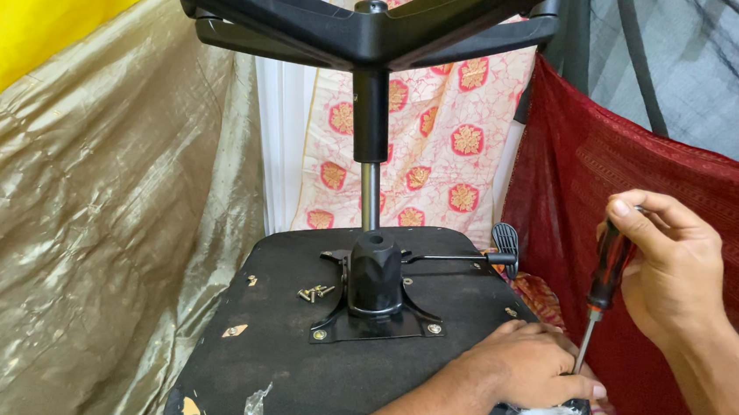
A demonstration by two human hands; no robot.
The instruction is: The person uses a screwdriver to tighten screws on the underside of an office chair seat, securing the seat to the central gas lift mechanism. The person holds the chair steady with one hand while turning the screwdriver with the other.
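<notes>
Fingers of the right hand [677, 262] clamp a red-and-black screwdriver [606, 274] upright at the frame's right edge, its tip down beside the left hand [528, 365], which presses palm-down, gripping nothing, on the upturned black chair seat [287, 359] at lower centre.

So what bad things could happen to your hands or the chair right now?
The screwdriver tip sits right beside the left hand, so a slip might jab a finger. The loose screws lie unguarded on the upturned seat bottom and could roll off. The star base stands high on its column, so a hard push might tip the chair.
</notes>
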